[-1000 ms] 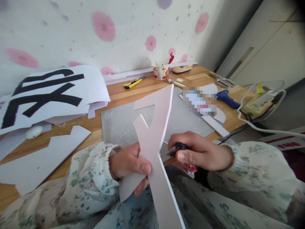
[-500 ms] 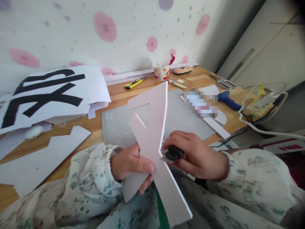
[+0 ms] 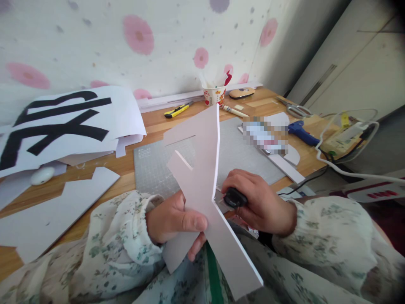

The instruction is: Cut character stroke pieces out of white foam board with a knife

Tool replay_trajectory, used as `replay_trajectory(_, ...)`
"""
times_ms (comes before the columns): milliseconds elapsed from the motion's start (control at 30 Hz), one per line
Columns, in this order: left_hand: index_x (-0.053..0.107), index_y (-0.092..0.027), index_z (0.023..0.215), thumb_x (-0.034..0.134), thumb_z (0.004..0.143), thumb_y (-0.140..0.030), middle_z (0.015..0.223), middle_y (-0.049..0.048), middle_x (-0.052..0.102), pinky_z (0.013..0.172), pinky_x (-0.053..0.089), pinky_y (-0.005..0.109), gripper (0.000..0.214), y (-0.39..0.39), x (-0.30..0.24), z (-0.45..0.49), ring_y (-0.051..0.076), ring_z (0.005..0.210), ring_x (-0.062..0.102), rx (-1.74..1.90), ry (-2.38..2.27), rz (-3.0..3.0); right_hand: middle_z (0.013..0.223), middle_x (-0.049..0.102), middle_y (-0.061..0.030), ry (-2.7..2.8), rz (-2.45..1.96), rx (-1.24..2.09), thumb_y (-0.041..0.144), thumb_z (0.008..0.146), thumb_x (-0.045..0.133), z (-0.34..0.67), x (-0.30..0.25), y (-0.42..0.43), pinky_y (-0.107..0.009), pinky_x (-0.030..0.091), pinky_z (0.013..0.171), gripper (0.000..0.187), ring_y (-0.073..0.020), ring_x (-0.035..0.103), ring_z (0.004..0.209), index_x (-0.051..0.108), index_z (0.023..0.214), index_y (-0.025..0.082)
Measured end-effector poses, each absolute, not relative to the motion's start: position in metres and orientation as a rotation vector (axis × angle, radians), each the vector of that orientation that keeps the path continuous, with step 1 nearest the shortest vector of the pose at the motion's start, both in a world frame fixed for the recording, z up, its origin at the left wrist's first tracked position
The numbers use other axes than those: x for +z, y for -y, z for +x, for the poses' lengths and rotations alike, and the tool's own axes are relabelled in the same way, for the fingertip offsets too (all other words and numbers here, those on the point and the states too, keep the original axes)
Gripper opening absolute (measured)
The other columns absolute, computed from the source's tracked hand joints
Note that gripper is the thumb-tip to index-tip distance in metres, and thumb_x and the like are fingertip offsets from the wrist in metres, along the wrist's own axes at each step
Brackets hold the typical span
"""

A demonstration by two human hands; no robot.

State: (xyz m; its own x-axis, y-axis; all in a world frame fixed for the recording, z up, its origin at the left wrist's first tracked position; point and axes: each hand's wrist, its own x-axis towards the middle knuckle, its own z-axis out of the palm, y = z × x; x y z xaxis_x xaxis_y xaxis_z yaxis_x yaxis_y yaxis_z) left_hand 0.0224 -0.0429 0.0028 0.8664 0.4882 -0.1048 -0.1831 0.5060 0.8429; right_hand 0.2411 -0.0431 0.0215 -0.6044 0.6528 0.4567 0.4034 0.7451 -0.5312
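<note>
My left hand pinches a white foam board cutout shaped like part of a character, thumb on the near face and fingers behind. The cutout stands tilted above the cutting mat, its thick white edge turned to the right. In my right hand is a utility knife with a black handle, held just right of the cutout's inner corner. The thin blade shows only faintly near that corner; whether it touches the board I cannot tell.
Under the cutout lies a grey cutting mat. Foam board offcuts and a printed sheet lie left. A yellow cutter, paper cup and glasses case are behind; scissors, a blue glue gun and cables sit right.
My right hand and the knife have moved slightly right and up, off the cutout's edge. The cutout has turned a little, its top shifting left and its lower end right.
</note>
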Motion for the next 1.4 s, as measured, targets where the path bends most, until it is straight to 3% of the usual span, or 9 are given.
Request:
replay_trajectory(267,0.065,-0.010,0.081,0.066,0.082,-0.044,0.049,0.0003,0.062,0.034,0.038,0.013,0.035,0.042,0.000,0.024,0.008,0.034,0.051,0.491,-0.396,0.994,0.071,0.055,-0.0024,2.308,-0.709,0.537,0.015,0.076,0.049,0.244,0.023,0.044,-0.026,0.036,0.057,0.009,-0.0167,0.049,0.063,0.048,0.083,0.022)
replay_trajectory(867,0.063,-0.011,0.090,0.062,0.086,-0.039,0.053,-0.0012,0.061,0.035,0.036,0.016,0.029,0.047,0.003,0.029,0.009,0.036,0.051,0.543,-0.343,0.996,0.071,0.055,-0.0013,2.263,-0.793,0.484,0.011,0.071,0.050,0.238,0.015,0.043,-0.026,0.037,0.057,0.017,-0.0159,0.050,0.063,0.047,0.084,0.022)
replay_trajectory(1400,0.063,-0.011,0.084,0.062,0.084,-0.043,0.052,-0.0008,0.059,0.034,0.033,0.016,0.031,0.048,0.003,0.029,0.008,0.034,0.049,0.510,-0.362,1.007,0.070,0.054,-0.0013,2.237,-0.791,0.448,0.011,0.073,0.049,0.235,0.013,0.045,-0.026,0.036,0.056,0.015,-0.0160,0.049,0.062,0.048,0.084,0.021)
